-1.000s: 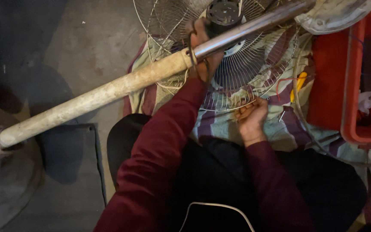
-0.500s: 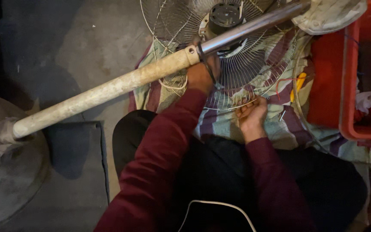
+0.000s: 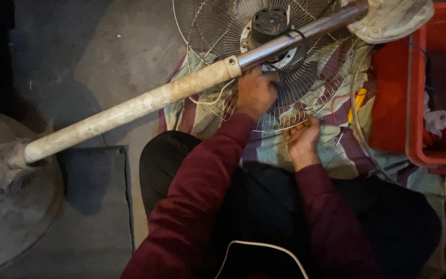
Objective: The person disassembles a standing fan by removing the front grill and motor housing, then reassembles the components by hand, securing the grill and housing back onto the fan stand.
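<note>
Centrally, left hand [image 3: 255, 93] laid on wire fan guard [image 3: 285, 103], just below the fan pole [image 3: 181, 93]; fingers curled down among the wires, grip not clear enough to tell whether clamped or only resting; right hand [image 3: 301, 138] at lower rim of guard, fingers bunched together in a loose fist, contents hidden. Guard lying flat on striped cloth [image 3: 331, 150] spread over the floor, black motor hub [image 3: 269, 23] at its middle. Pole crossing diagonally over the guard: chrome upper section towards top right, pale dirty section running down left to round fan base [image 3: 11, 217]. Red plastic crate [image 3: 429, 88] at right, just beside the cloth; yellow-handled tool [image 3: 358, 99] between guard and crate.
</note>
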